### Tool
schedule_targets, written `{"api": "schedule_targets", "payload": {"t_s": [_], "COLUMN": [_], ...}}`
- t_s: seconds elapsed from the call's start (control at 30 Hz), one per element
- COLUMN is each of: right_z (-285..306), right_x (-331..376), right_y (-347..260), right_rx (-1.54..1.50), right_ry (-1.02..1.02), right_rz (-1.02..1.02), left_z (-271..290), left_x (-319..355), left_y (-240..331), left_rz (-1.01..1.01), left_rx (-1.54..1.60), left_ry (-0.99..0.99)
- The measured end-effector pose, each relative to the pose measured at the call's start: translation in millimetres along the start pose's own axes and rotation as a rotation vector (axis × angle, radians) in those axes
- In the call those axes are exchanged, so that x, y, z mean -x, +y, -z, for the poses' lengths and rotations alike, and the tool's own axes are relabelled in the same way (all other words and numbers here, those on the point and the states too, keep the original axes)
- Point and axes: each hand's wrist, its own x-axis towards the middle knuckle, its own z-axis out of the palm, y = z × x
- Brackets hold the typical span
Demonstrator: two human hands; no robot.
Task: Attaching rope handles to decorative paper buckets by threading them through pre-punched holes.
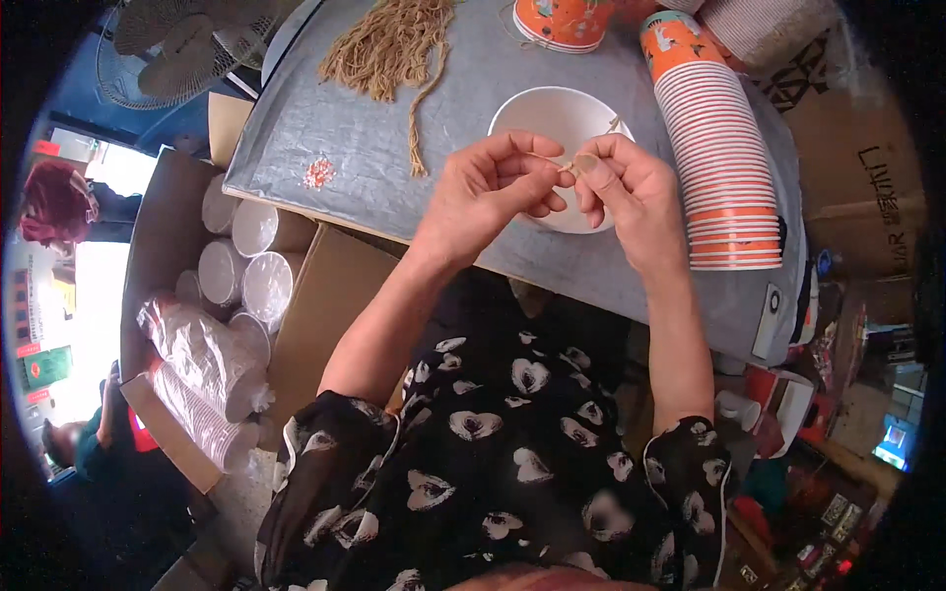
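Note:
My left hand (493, 187) and my right hand (633, 187) meet above a table, fingertips pinched close together. Between them runs a short piece of thin tan cord (569, 167), gripped from both sides; its far parts are mostly hidden by my fingers. Under my hands is a white paper bucket (537, 106), its round mouth turned toward me. A tan strand (615, 124) shows at its rim, just beyond my right hand. Farther left on the table lies a loose bundle of tan cords (384, 49), with one twisted length trailing toward me.
A long nested stack of orange-and-white paper buckets (714, 148) lies on the right, with another orange bucket (562, 22) at the back. Small orange-white bits (318, 173) lie near the left edge. An open carton (340, 286) holds wrapped bucket stacks. A fan (187, 49) stands beyond.

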Motion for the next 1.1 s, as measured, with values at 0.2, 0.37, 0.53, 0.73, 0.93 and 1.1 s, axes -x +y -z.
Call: {"api": "schedule_targets", "payload": {"t_s": [0.2, 0.37, 0.53, 0.73, 0.93, 1.1], "right_z": [-2.2, -2.2, -2.3, 1.0, 9.9, 21.7], "right_x": [-1.9, -3.7, -6.1, -10.7, -12.4, -4.2], "right_y": [-5.0, -10.6, -16.4, -23.1, -29.0, -24.5], "right_rx": [0.089, 0.141, 0.192, 0.209, 0.133, 0.257], "right_ry": [0.046, 0.050, 0.067, 0.013, -0.010, -0.045], "right_rz": [0.043, 0.072, 0.129, 0.177, 0.184, 0.160], "left_z": [1.4, 0.6, -1.4, -5.2, 0.4, 2.4], "left_x": [0.0, 2.3, 1.1, -3.5, -11.4, -12.3], "left_y": [-2.0, -2.1, 0.1, 16.0, 17.1, 13.0], "left_rz": [-0.040, -0.032, -0.051, 0.006, -0.036, 0.004], "left_rx": [-0.040, -0.011, -0.026, -0.074, -0.131, -0.045], "left_ry": [-0.009, -0.015, -0.027, -0.034, -0.079, -0.064]}}
